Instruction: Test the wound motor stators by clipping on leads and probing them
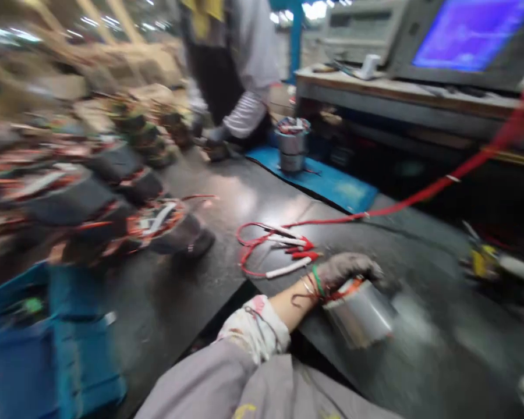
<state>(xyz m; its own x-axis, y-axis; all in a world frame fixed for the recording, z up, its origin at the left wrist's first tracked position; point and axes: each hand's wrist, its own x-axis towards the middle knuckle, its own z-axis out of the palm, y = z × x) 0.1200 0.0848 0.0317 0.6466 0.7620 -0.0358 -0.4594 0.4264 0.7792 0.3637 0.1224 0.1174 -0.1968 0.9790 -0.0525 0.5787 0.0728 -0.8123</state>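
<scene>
My left hand (347, 272), in a dark grey glove with a green band at the wrist, reaches across to the right. Its fingers are closed over the upper end of a motor stator (364, 314), a silver metal cylinder with copper-coloured windings at its end. The stator lies tilted at the dark metal tabletop (166, 302); blur hides whether it touches the surface. Just beyond my wrist lie red and white test leads with clips (294, 250). My right hand is out of the picture.
Wound stators (170, 227) are piled at left, above blue bins (82, 349). Another stator (292, 145) stands on a blue mat (332, 183). A co-worker (231, 70) works at the far side. A red cable (419, 198) runs up right, near a screen (471, 35) on a shelf.
</scene>
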